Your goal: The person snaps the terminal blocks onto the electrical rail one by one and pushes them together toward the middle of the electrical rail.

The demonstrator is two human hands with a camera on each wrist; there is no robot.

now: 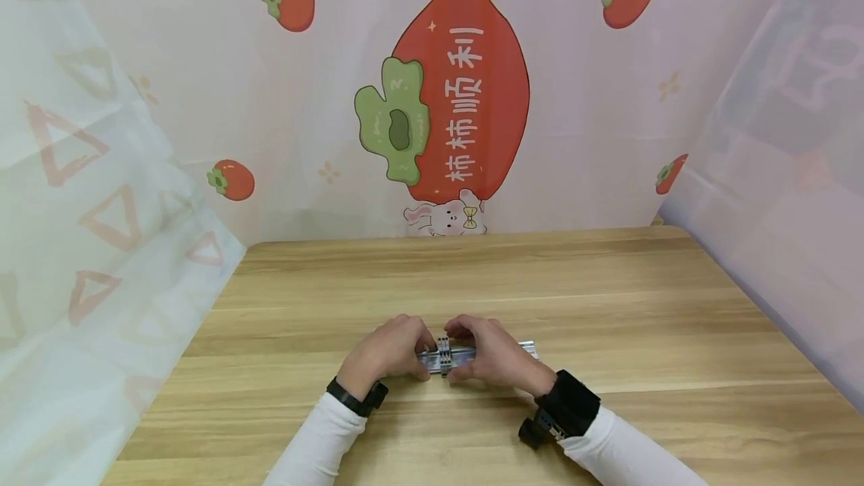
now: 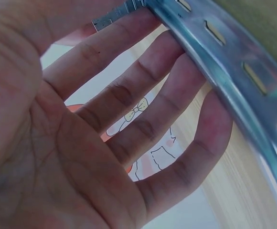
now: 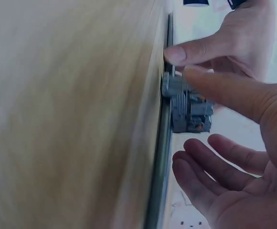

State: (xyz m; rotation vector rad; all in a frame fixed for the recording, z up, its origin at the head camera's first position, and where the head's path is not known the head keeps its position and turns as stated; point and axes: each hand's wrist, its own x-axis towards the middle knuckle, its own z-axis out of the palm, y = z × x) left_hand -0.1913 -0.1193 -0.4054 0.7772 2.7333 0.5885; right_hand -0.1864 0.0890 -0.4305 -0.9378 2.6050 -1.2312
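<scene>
A slotted metal DIN rail (image 1: pixel 462 356) lies crosswise before me, its slots (image 2: pixel 255 78) large in the left wrist view. Several small grey terminal blocks (image 3: pixel 191 112) sit clipped side by side on it. My left hand (image 1: pixel 391 351) grips the rail's left end, thumb on the near edge and fingertips (image 2: pixel 215 102) along the far one. Around the blocks arches my right hand (image 1: pixel 496 355); its thumb (image 3: pixel 224 90) touches them from the near side. The other right fingers (image 3: pixel 200 167) bend loosely on the far side, with a gap to the blocks.
The rail rests at or just above a wood-grain table (image 1: pixel 607 306). Behind it hangs a pale curtain (image 1: pixel 560 133) printed with persimmons, with more cloth at both sides. Black straps with small cameras (image 1: pixel 567 411) circle both wrists.
</scene>
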